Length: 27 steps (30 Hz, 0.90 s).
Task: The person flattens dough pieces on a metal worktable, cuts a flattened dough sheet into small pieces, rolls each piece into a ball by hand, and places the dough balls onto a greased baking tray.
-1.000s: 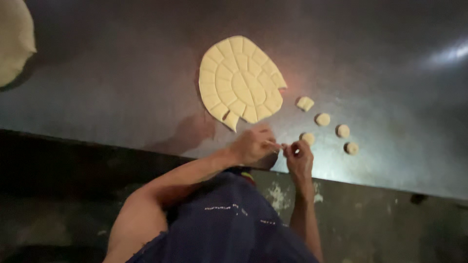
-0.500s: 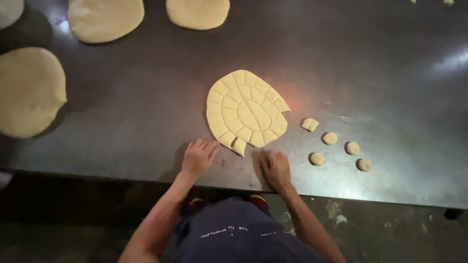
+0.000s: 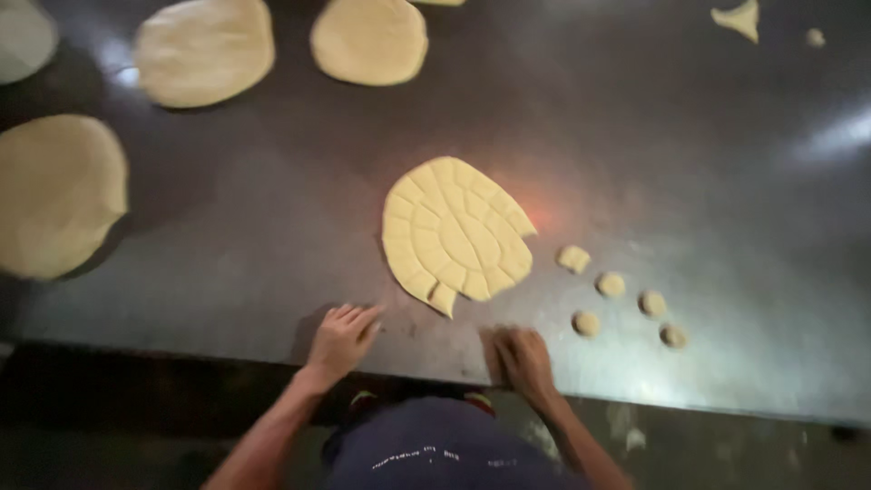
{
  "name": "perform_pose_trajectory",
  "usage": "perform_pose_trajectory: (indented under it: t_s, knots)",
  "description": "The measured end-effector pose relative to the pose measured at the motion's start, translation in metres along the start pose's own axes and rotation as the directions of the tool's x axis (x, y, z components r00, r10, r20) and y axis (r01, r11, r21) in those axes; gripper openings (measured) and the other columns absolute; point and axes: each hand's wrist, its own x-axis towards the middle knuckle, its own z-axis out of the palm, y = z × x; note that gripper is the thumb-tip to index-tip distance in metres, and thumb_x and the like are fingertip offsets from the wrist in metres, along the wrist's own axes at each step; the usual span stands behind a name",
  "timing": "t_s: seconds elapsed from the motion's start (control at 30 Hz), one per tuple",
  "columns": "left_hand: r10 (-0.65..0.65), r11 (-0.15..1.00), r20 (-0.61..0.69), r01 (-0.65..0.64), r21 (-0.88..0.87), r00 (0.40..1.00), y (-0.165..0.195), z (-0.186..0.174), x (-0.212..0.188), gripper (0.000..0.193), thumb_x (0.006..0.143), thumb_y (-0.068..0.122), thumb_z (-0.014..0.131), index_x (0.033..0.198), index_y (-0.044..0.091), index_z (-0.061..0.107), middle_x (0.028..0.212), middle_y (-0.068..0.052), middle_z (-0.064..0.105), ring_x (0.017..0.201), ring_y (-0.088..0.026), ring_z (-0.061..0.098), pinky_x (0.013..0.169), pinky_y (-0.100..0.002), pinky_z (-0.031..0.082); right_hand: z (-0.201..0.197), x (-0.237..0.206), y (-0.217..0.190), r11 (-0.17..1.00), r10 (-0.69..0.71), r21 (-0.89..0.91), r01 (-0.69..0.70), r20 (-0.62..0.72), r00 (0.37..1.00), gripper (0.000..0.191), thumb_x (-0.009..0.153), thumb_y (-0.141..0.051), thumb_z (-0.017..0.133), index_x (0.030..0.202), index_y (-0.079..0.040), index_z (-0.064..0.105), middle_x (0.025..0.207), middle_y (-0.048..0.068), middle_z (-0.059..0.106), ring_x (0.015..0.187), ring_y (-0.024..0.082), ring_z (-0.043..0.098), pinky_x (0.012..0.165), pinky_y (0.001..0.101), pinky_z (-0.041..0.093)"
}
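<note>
Neither grip has hold of anything: your left hand [image 3: 340, 340] lies flat and spread on the dark metal worktop [image 3: 227, 245], and your right hand [image 3: 524, 358] rests palm-down near the front edge, fingers loosely together (whether a scrap sits under it I cannot tell). The scored dough round [image 3: 454, 231], cut into a grid of small pieces, sits between and just beyond your hands, its near tip close to both. Reach carelessly and you could drag a heel of the hand across that tip, smearing the cuts shut or tearing off more than one piece. To your right, the small rolled dough balls [image 3: 626, 299] lie near each other; a sweeping sleeve or wrist could flatten them or nudge them together. The uncut dough discs [image 3: 204, 50] stay well apart, at little risk.
</note>
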Motion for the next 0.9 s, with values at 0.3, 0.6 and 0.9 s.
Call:
perform_pose_trajectory:
  t_s: [0.3,0.6,0.9]
  knots:
    - [-0.214,0.977,-0.251,0.212,-0.035,0.944,-0.014,0.009,0.009,0.03,0.083,0.014,0.073,0.113,0.015,0.074,0.094,-0.011,0.072,0.092,-0.034,0.067,0.083,-0.047,0.052,0.054,0.023,0.001,0.955,0.219,-0.179,-0.234,-0.101,0.971,0.019,0.095,-0.023,0.069,0.09,-0.006,0.073,0.084,0.018,0.07,0.079,0.042,0.065,0.074,0.0518,0.051]
    - [-0.21,0.959,-0.166,0.235,0.155,0.964,-0.053,-0.005,0.011,0.035,0.079,0.01,0.069,0.114,0.015,0.074,0.096,-0.008,0.073,0.097,-0.033,0.065,0.086,-0.048,0.049,0.024,0.029,0.029,0.926,0.246,-0.275,-0.259,-0.082,0.966,0.023,0.094,-0.03,0.067,0.093,-0.008,0.076,0.09,0.017,0.074,0.087,0.039,0.068,0.083,0.0495,0.052]
    - [-0.076,0.985,0.132,0.053,0.164,0.988,-0.046,0.013,-0.036,0.02,0.094,0.025,0.071,0.113,0.022,0.077,0.089,-0.007,0.071,0.089,-0.032,0.064,0.082,-0.05,0.05,0.006,-0.02,-0.001,0.892,0.439,-0.028,-0.451,0.29,0.85,0.025,0.092,-0.026,0.066,0.08,-0.006,0.072,0.074,0.017,0.068,0.068,0.037,0.067,0.071,0.0501,0.053]
